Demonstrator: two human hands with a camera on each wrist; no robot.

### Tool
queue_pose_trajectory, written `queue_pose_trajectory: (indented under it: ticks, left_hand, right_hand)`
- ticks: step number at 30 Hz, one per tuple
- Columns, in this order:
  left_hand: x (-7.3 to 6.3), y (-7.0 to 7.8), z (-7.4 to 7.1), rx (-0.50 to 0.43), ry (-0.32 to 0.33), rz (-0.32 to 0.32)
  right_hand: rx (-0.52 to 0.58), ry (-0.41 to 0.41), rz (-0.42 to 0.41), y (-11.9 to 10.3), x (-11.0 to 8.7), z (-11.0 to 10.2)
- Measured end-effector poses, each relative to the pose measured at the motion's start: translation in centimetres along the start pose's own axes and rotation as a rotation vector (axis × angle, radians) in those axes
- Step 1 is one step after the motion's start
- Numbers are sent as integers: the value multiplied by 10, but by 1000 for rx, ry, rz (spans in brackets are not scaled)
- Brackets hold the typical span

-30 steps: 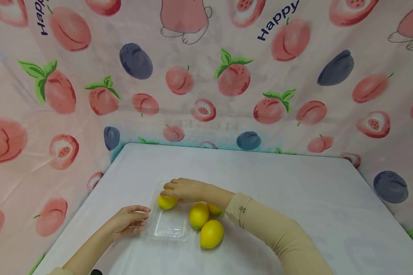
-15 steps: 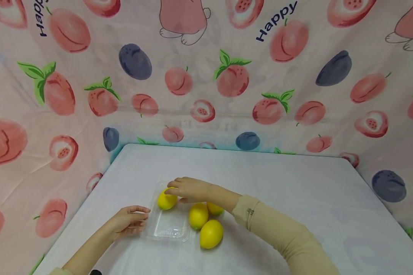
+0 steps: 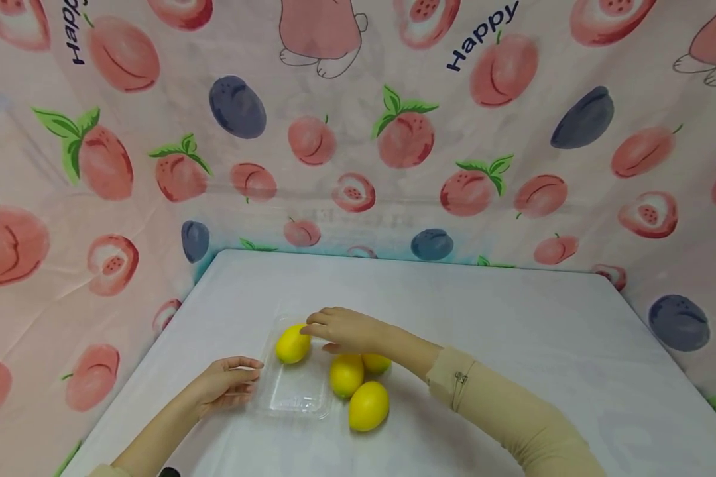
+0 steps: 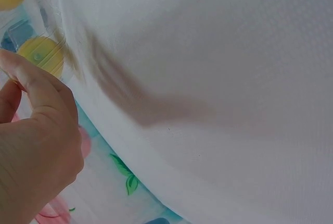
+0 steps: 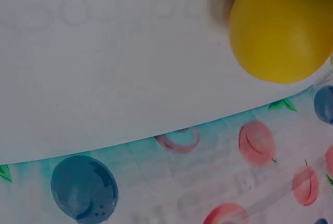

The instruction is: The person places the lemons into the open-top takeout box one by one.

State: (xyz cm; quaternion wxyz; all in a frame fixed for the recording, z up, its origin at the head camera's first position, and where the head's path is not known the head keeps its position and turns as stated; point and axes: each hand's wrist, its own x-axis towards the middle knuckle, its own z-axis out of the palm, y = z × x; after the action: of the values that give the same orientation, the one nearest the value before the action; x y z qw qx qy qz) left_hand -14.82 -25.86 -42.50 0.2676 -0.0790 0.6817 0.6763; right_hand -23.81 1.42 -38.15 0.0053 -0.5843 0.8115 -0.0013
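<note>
A clear plastic tray [image 3: 292, 397] lies on the white table, with one yellow lemon [image 3: 293, 344] in its far half. My right hand [image 3: 349, 331] is over the tray's right side, its loosely bent fingers right at that lemon's upper right edge. At the tray's left rim is my left hand [image 3: 223, 383], fingers fairly straight and fingertips at the plastic. In the left wrist view a lemon [image 4: 41, 57] shows through the tray's clear wall, beyond the left hand's fingers. The right wrist view has a large lemon [image 5: 281, 31] at upper right, and the hand itself is out of sight.
Several lemons sit together right of the tray: one at the front [image 3: 368, 405], one beside the tray [image 3: 347, 375], and one partly hidden behind it [image 3: 376, 363]. A fruit-printed cloth [image 3: 394, 199] hangs behind the table [image 3: 513, 344] and along its sides.
My right hand has let go of the lemon in the tray and drawn back to the right, uncovering more of it. My left hand stays at the tray's left rim.
</note>
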Motion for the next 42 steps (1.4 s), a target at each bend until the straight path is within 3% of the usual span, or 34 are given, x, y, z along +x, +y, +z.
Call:
queue_pose_trajectory:
  ticks: [5, 12, 33, 42]
  left_hand:
    - [0, 2, 0, 12, 8, 7]
    - [1, 2, 1, 5, 10, -3]
    - [2, 0, 2, 22, 38, -1]
    - [2, -3, 0, 5, 40, -5]
  right_hand:
    - [-10, 29, 6, 1, -11, 1]
    - [83, 48, 74, 1, -28, 0]
    - [116, 282, 196, 9, -87, 6]
    - [179, 271, 272, 13, -104, 14]
